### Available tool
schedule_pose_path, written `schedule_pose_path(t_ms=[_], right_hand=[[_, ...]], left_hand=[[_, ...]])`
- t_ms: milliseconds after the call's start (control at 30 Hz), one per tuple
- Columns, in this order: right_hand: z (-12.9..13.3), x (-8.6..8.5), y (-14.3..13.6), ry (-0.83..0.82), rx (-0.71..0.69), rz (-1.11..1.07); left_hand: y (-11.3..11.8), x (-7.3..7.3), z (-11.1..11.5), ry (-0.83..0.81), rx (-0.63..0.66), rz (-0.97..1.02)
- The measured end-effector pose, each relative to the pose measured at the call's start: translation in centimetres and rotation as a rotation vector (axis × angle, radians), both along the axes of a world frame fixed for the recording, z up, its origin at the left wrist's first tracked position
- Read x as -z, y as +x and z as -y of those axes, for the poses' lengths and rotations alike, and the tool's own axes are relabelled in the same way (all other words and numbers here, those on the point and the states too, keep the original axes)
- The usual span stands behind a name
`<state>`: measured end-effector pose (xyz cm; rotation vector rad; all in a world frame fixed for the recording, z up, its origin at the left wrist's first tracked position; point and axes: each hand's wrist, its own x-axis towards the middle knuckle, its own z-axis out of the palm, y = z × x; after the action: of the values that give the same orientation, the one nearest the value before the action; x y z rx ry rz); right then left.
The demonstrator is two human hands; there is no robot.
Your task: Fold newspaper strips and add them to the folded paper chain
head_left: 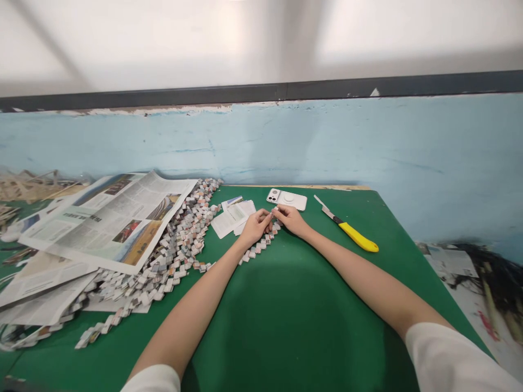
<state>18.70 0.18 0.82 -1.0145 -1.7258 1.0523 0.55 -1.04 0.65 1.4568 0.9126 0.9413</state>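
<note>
- Head view, hands: the left hand [257, 224] and the right hand [291, 218] met near the far edge of the green table [302, 316], fingertips almost touching. The fingers of both were narrowed to a pinch on the upper end of a folded-paper chain [256, 250]; whether the pale bit at the tips was a separate strip could not be told.
- Head view, position and axis: from the fingertips the chain lay toward the person and to the left, its long axis slanting down from the pinch until it passed out of sight at the left forearm. More links showed beyond that forearm; whether they joined the same length could not be told.
- Head view, nearer hand: the left hand lay over the chain's course, whereas the right hand reached only its end, from the other side.
- Head view, surroundings: white papers [226, 222] lay just left of the left hand, a white phone [299, 202] just beyond the right, a yellow-handled knife [354, 234] farther right, and a heap of chains [183, 239] at left, partly under newspaper [122, 218].
</note>
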Motion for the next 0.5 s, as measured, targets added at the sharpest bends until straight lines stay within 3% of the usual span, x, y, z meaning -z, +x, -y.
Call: schedule_pose_path(t_ms=[500], right_hand=[[0.05, -0.37, -0.03, 0.036, -0.012, 0.011]], left_hand=[[-0.06, -0.13, -0.02, 0.026, 0.002, 0.009]])
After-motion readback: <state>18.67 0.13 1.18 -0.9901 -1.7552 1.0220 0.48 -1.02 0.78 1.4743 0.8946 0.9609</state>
